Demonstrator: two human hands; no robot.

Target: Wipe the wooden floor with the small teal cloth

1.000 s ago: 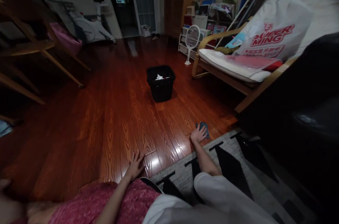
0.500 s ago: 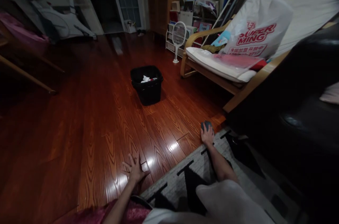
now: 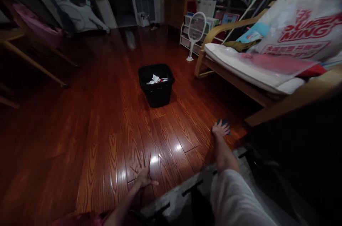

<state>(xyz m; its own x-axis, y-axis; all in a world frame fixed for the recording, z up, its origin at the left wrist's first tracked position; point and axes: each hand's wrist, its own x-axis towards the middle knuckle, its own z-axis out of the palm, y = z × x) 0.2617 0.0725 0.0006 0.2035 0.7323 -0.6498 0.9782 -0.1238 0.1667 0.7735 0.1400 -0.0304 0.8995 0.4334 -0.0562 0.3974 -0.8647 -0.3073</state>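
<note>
My left hand (image 3: 144,172) lies flat on the glossy wooden floor (image 3: 101,119), fingers spread, holding nothing. My right hand (image 3: 220,128) reaches forward and presses down on a small dark blue cloth (image 3: 224,122) on the floor, close to the chair's wooden leg. Its fingers lie over the cloth, which shows only at its far edge. A black bin (image 3: 156,84) with white crumpled paper inside stands on the floor ahead, well beyond both hands.
A wooden armchair (image 3: 240,72) with a white cushion and a large printed plastic bag (image 3: 301,37) is at the right. A grey patterned rug (image 3: 184,197) lies under my arms. A dark sofa (image 3: 299,154) is at right, an electric swatter (image 3: 196,31) and bookshelves behind.
My right hand has slid the cloth forward and to the right towards the chair leg. My left hand stays flat on the floor. The view has moved closer to the floor.
</note>
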